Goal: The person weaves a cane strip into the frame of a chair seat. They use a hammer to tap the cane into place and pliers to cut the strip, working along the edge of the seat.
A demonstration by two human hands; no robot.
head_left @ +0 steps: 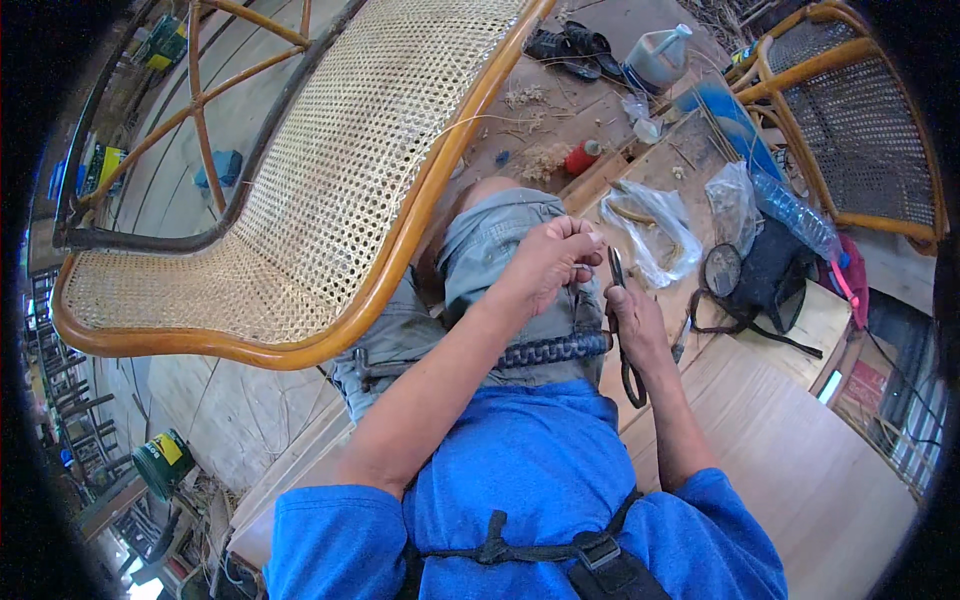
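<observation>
My left hand (552,262) is raised above my lap with its fingertips pinched together. Whatever it pinches is too small to make out. Close beside it, my right hand (638,322) grips dark scissors (616,268), their tips pointing up toward the left fingertips and a looped handle hanging below the palm. Across my thighs lies a hammer (552,350) with a black ridged handle; its head is at the left, partly behind my left forearm. A chair frame with a woven cane panel (360,130) and a varnished rattan rim leans at my left, apart from both hands.
A clear plastic bag (655,230) lies right of my hands, near a red bottle (582,156). Farther right are a water bottle (795,212), a black bag (770,270) and another cane chair (850,120). A jug (657,60) and sandals (575,48) sit at the back.
</observation>
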